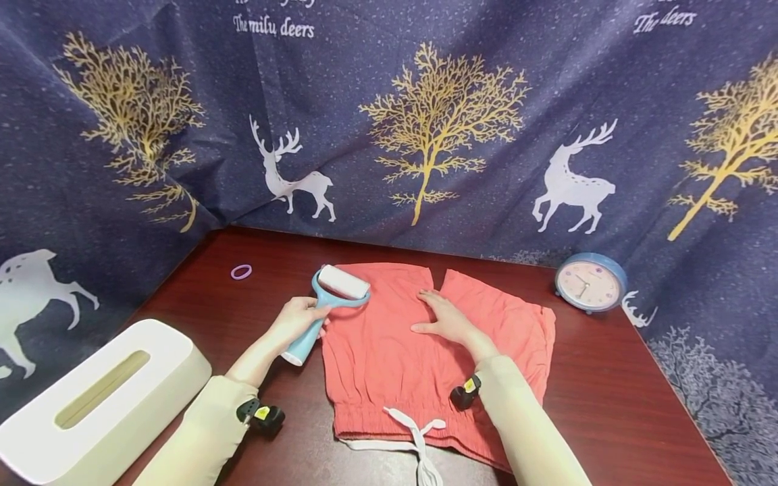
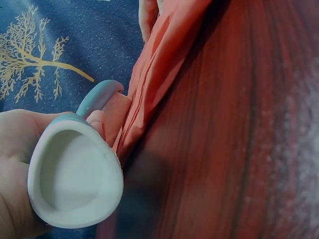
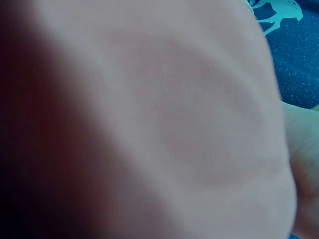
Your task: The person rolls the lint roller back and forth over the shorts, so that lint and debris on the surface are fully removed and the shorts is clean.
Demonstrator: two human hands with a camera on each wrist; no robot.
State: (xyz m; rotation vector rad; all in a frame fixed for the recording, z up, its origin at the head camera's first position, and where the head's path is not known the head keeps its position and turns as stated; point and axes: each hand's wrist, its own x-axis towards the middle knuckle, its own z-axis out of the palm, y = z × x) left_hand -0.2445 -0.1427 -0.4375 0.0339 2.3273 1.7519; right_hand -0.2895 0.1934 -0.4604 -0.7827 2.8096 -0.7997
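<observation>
Red shorts (image 1: 389, 337) lie spread on the table, with a white drawstring (image 1: 416, 432) tied at the waistband nearest me. My left hand (image 1: 296, 320) grips the blue handle of a lint roller (image 1: 306, 341). Its white roll (image 1: 344, 282) is over the upper left part of the shorts; whether it touches the cloth cannot be told. In the left wrist view the pale end of the handle (image 2: 75, 174) faces the camera. Flat on the middle of the shorts rests my right hand (image 1: 446, 318), fingers extended. The right wrist view shows mostly blurred palm (image 3: 189, 124).
A white tissue box (image 1: 152, 391) stands at the left front. Farther back on the left lies a purple ring (image 1: 241, 272). At the back right is a blue alarm clock (image 1: 589, 282). A dark blue patterned cloth (image 1: 365, 47) hangs behind the brown table (image 1: 632, 398).
</observation>
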